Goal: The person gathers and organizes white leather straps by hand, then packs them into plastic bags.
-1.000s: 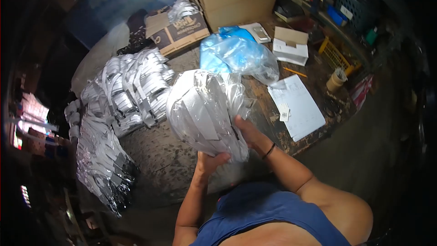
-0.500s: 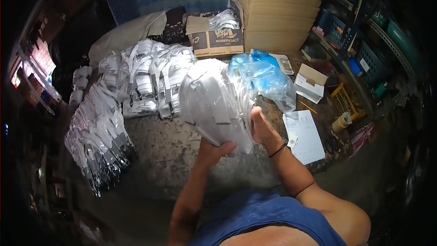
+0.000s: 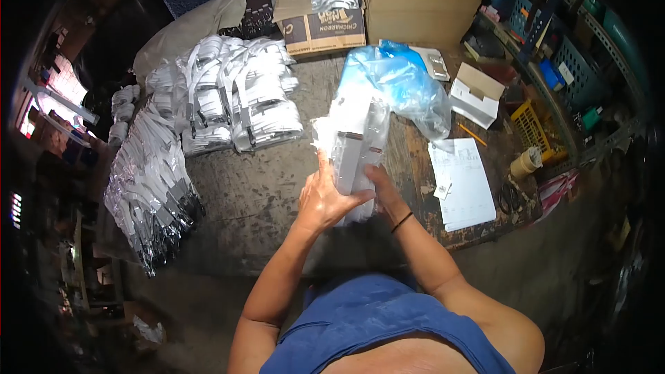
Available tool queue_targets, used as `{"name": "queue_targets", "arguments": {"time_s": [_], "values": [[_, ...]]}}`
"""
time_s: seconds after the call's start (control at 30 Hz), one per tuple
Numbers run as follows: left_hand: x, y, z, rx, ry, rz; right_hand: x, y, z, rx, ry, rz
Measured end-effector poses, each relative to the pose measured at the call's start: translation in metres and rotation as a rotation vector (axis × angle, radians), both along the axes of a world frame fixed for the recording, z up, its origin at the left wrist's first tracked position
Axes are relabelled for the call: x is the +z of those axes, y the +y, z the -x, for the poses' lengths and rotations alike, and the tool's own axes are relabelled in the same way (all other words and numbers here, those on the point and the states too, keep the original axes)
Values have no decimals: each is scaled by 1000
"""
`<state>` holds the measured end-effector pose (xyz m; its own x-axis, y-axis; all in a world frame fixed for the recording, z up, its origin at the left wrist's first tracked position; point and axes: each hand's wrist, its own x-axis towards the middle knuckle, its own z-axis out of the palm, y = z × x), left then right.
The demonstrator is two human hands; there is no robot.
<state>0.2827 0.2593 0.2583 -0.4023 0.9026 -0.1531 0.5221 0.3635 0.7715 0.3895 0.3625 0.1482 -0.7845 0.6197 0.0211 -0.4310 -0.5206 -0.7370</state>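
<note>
Between my hands is a bundle of clear plastic packets with white and grey strips inside, held edge-on above the dark worktable. My left hand grips its left side, thumb across the near face and fingers up along the edge. On the right, my right hand presses against the lower side, its fingers partly hidden behind the packets. Just beyond the bundle lies a crumpled blue and clear plastic bag.
Stacked white strap bundles stand at the back left. A fanned pile of plastic packets hangs over the left edge. Cartons stand behind. To the right are papers, a small white box, a pencil and shelves.
The bundle has been turned from its broad face to a narrow edge-on view. My left hand has moved up its side, and my right hand has shifted slightly left and lower.
</note>
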Motion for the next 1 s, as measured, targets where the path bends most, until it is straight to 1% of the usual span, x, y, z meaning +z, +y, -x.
{"name": "queue_targets", "arguments": {"time_s": [0.03,0.07,0.13,0.17,0.23,0.27,0.33,0.37,0.43,0.47,0.5,0.53,0.57,0.6,0.63,0.67,0.73,0.77,0.8,0.83,0.87,0.93,0.97,1.0], "values": [[-12,2,-4,-6,104,52,-16,0,-4,23,10,77],[-22,2,-9,-13,106,66,-21,-1,-8,17,12,90],[-36,0,-19,-11,271,-23,-31,-3,-16,42,41,160],[-38,0,-22,-20,273,-11,-31,-6,-20,35,45,173],[-40,2,-23,-2,-317,-237,-30,-10,-28,-4,82,258],[-44,3,-23,-5,-316,-228,-33,-11,-30,-8,84,267],[-51,8,-20,2,-427,-294,-40,-10,-33,-36,74,243],[-44,11,-22,16,-442,-303,-44,-10,-34,-38,75,247],[-49,12,-22,37,-426,-280,-52,-11,-36,-57,34,102],[-54,12,-21,57,-410,-260,-48,-12,-39,-62,34,104],[-58,12,-24,51,-411,-255,-42,-13,-42,-62,-22,82],[-64,14,-29,102,-498,-304,-38,-14,-45,-64,-80,61],[-71,15,-32,154,-586,-353,-38,-15,-46,-72,-84,64],[-82,16,-31,148,-592,-351,-39,-14,-46,-83,-144,13],[-95,19,-29,159,-522,-378,-40,-14,-46,-92,-204,-38],[-98,20,-29,170,-453,-404,-36,-14,-46,-97,-208,-36],[-105,20,-29,146,-470,-392,-27,-18,-49,-92,-265,-81],[-107,21,-29,123,-482,-385,-33,-21,-50,-100,-272,-79],[-106,22,-30,107,-493,-385,-41,-23,-52,-68,-172,-57],[-105,23,-31,74,-526,-329,-47,-23,-57,-42,-74,-40],[-104,24,-33,35,-558,-271,-42,-24,-60,-55,-108,-31],[-116,24,-39,4,-527,-260,-40,-25,-66,-72,-215,-33],[-121,25,-42,16,-552,-254,-37,-22,-69,-94,-218,-36],[-127,26,-45,32,-576,-247,-33,-19,-72,-62,-264,-64]]}}
